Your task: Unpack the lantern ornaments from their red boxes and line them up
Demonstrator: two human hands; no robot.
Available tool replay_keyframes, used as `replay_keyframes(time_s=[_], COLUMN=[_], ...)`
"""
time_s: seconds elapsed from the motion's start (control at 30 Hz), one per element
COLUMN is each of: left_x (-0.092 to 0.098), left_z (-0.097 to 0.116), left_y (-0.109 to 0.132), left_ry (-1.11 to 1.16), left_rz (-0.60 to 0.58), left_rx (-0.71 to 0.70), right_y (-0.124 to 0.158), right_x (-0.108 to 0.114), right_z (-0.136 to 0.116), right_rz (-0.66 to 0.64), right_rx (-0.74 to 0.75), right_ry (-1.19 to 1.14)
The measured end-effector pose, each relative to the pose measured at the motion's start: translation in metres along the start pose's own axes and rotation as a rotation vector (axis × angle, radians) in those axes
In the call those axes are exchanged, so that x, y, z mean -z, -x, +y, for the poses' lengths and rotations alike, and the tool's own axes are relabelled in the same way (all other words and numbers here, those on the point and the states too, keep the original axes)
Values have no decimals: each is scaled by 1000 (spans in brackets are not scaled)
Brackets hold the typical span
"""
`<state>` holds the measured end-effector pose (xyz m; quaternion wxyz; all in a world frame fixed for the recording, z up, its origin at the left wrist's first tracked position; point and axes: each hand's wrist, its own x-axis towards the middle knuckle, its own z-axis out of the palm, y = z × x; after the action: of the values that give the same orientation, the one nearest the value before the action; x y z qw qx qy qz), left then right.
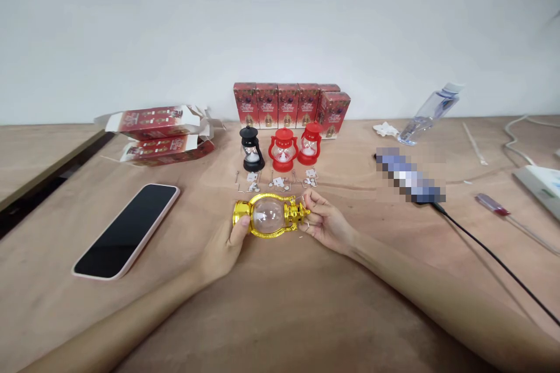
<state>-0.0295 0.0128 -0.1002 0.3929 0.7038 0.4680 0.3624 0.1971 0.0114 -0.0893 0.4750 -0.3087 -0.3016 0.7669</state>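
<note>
A small gold lantern (269, 215) with a clear globe lies sideways just above the wooden table, held between both hands. My left hand (225, 247) grips its base end on the left, thumb over the gold rim. My right hand (326, 222) pinches its top end on the right, where a thin wire handle shows by the fingers. Right behind it lie several small white tags and wire handles (277, 182). Past those stand a black lantern (251, 150) and two red lanterns (283, 150) (310, 144), upright in a row.
A row of red boxes (289, 105) lines the wall. Flattened red boxes (160, 133) lie at the back left. A phone in a pink case (126, 230) rests screen-up on the left. A black cable (494, 256), a red-handled screwdriver (492, 204) and a power strip (540, 186) occupy the right.
</note>
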Motion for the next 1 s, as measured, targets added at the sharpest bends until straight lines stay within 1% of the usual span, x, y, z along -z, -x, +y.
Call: replay_keyframes(time_s=[0.1, 0.17, 0.2, 0.23, 0.3, 0.37, 0.43, 0.47, 0.5, 0.53, 0.57, 0.67, 0.7, 0.77, 0.83, 0.9, 0.97, 1.0], left_x=[-1, -3, -4, -4, -4, -4, -3, -2, -2, -1, -1, -1, -1, 0, 0, 3, 8, 12], left_z=[2, 1, 0, 0, -1, 0, 1, 2, 2, 2, 1, -2, -3, -4, -3, 3, 14, 21], left_y=[-1, -3, -5, -6, -10, -12, -14, -14, -14, -14, -14, -13, -13, -12, -10, -7, -2, 1], left_ry=[-3, 52, 91, 133, 204, 240, 273, 287, 300, 311, 319, 326, 323, 312, 303, 259, 118, 15], left_rz=[24, 114, 168, 216, 276, 292, 296, 295, 292, 289, 286, 273, 267, 258, 250, 268, 287, 304], left_rx=[17, 75, 102, 120, 124, 109, 99, 96, 93, 91, 89, 77, 72, 61, 51, -9, -106, -174], right_y=[2, 0, -2, -5, -11, -17, -21, -22, -23, -23, -24, -26, -26, -26, -23, -18, -12, -8], right_x=[-5, -3, -1, 4, 20, 41, 62, 70, 77, 82, 85, 84, 82, 77, 72, 66, 60, 55], right_z=[6, 8, 7, 3, -9, -28, -47, -54, -59, -62, -63, -55, -52, -46, -43, -40, -33, -29], right_rz=[-2, 23, 67, 138, 360, 602, 751, 803, 818, 803, 762, 582, 557, 561, 604, 610, 545, 487], right_rx=[22, 89, 152, 239, 467, 688, 768, 774, 753, 719, 677, 591, 586, 596, 641, 744, 880, 954], right_ry=[11, 18, 26, 44, 147, 396, 812, 1002, 1163, 1300, 1398, 1608, 1664, 1758, 1785, 1752, 1704, 1678])
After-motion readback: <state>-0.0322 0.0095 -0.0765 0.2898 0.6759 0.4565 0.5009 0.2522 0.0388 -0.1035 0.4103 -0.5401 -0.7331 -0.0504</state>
